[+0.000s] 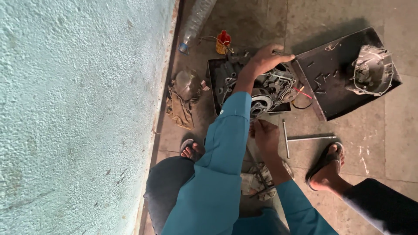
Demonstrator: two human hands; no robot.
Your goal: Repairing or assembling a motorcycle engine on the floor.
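The left hand (269, 58) lies curled over the far top edge of the open engine case (265, 89), fingers bent and gripping its rim, at about twelve o'clock from the person's knees; the engine case sits in a dark tray (214, 82) on the floor (383, 143), gears and clutch exposed towards the camera. The right hand (265, 135) hovers at the case's near edge, around six o'clock of it, fingers drawn together as if pinching something small; what it pinches I cannot tell.

The likely trouble, as I judge it: the case rests on its side, so a hard push from the left hand can tip it off the tray; a small part slipping from the right fingers can drop into the gear train or roll away. Loose bolts (320, 80) lie on the black sheet (331, 104) at two o'clock, beside the removed side cover (372, 69); a nudge scatters them. The T-handle wrench (287, 139) lies just beside the sandalled foot (326, 167) at four o'clock; a shift of that foot can kick it.
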